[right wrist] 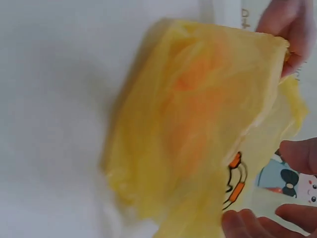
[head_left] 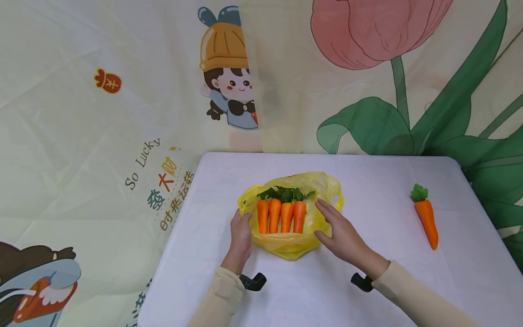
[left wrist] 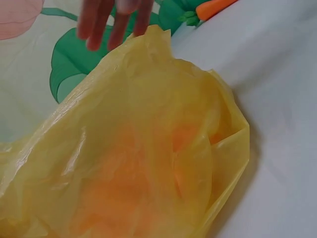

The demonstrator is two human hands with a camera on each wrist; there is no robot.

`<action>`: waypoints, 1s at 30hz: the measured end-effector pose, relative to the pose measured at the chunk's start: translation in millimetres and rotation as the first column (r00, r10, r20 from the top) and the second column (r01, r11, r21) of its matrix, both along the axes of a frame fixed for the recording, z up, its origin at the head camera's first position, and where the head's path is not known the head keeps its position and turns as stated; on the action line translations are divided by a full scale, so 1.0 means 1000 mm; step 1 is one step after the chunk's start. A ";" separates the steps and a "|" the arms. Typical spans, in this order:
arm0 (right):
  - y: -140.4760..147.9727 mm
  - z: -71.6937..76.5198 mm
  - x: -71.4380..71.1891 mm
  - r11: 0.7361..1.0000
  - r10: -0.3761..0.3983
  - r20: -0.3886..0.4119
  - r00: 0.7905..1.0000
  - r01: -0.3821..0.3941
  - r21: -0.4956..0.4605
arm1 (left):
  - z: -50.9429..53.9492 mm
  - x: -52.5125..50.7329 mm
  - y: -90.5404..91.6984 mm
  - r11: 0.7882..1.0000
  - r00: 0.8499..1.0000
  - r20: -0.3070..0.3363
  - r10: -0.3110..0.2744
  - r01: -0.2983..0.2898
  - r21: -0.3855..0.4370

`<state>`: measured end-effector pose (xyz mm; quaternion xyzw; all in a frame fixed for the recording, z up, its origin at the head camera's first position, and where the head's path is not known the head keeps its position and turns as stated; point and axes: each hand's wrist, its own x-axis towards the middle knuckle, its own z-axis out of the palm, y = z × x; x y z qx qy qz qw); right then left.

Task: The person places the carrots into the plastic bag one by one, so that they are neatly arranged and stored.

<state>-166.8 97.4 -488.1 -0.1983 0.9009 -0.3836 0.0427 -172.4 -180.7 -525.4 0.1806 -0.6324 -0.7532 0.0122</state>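
A yellow plastic bag [head_left: 292, 249] lies on the table with its mouth open. Several orange carrots [head_left: 275, 216] with green tops sit side by side inside it; in both wrist views they show only as an orange blur through the plastic. My left hand [head_left: 241, 236] grips the bag's left rim, thumb on the near side. At the bag's right edge is my right hand [head_left: 343, 234], fingers spread and thumb apart. Its fingertips [right wrist: 235, 220] are beside the plastic; whether they touch it I cannot tell.
A single carrot [head_left: 426, 222] with a green top lies on the right part of the white table [head_left: 384, 181], beyond my right hand. Behind the table hangs a printed cloth [head_left: 282, 91] with a flower and a cartoon figure.
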 end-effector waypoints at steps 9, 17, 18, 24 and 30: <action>0.071 -0.031 0.026 0.957 -0.065 -0.278 0.958 0.139 0.256 | 0.007 -0.002 -0.002 1.000 1.000 0.007 0.001 -0.001 -0.004; 0.138 -0.046 0.024 0.865 -0.120 -0.424 0.898 0.304 0.399 | 0.007 -0.005 -0.002 1.000 1.000 0.002 0.021 -0.021 0.010; 0.147 -0.046 0.022 0.858 -0.138 -0.432 0.891 0.326 0.398 | 0.007 -0.005 -0.002 1.000 1.000 0.002 0.018 -0.018 0.010; 0.199 -0.037 0.009 0.851 -0.278 -0.423 0.862 0.426 0.308 | 0.007 -0.006 0.000 1.000 1.000 -0.001 0.005 -0.005 0.001; 0.234 -0.034 -0.005 0.844 -0.408 -0.214 0.888 0.456 0.284 | 0.009 -0.003 0.003 1.000 1.000 0.006 -0.006 0.006 -0.007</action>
